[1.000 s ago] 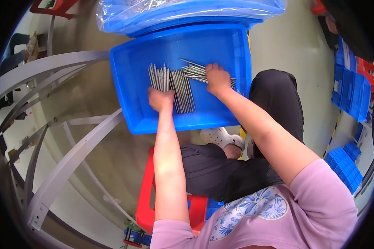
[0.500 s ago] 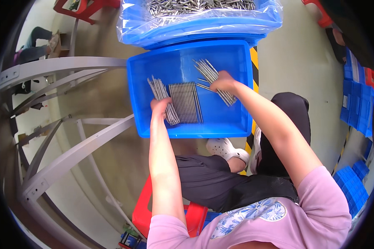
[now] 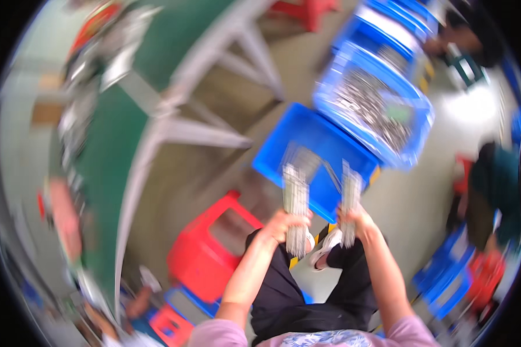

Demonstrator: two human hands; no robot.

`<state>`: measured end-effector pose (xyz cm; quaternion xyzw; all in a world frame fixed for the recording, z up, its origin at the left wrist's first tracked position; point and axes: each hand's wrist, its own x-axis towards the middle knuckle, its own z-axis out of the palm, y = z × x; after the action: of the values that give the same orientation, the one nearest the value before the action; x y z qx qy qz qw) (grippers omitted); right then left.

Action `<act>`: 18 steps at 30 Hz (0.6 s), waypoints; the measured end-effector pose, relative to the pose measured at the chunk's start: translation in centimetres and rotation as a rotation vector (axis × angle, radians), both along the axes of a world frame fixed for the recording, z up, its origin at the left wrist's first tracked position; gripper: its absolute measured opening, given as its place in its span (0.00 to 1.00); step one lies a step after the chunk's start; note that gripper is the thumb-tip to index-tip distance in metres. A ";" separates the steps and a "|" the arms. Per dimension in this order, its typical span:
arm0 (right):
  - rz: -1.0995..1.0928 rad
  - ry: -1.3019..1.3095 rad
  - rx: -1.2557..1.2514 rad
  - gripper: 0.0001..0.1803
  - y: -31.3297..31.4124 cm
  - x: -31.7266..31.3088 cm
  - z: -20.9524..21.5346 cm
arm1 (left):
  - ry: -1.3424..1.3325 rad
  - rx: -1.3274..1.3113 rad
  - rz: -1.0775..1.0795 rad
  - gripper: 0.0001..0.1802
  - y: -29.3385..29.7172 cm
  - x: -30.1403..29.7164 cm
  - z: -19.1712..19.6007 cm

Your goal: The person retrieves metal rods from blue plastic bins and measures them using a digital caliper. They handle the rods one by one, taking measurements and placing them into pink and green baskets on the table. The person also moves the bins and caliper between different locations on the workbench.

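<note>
Left hand (image 3: 282,225) and right hand (image 3: 358,220) apart, each around a rod bundle (image 3: 296,194).

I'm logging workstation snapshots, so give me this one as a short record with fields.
Left hand: closed around a bundle of metal rods
Right hand: closed around a second bundle
Blue bin: in front of the person, more rods inside
Beyond it: plastic-lined bin of small metal pieces
To the left: red stool; farther left, green-topped table
Picture: blurred, rods not countable
</note>
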<state>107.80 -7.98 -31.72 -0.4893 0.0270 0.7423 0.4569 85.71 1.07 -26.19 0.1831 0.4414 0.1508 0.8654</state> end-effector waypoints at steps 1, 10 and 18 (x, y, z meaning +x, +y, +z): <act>0.036 -0.004 -0.003 0.27 -1.0 0.0 3.0 | -0.024 -0.023 0.043 0.19 -1.5 -0.7 3.8; 0.407 0.103 -0.124 0.13 -4.7 0.9 27.0 | -0.215 -0.014 0.711 0.25 -8.6 -14.9 31.9; 0.501 0.109 -0.138 0.13 2.0 -2.2 37.8 | 0.255 0.216 1.106 0.12 -1.6 -34.7 39.4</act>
<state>105.63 -5.95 6.05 -0.4701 -0.0198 0.8540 0.2221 50.99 -0.53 13.17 0.0293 0.5542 0.6017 0.5744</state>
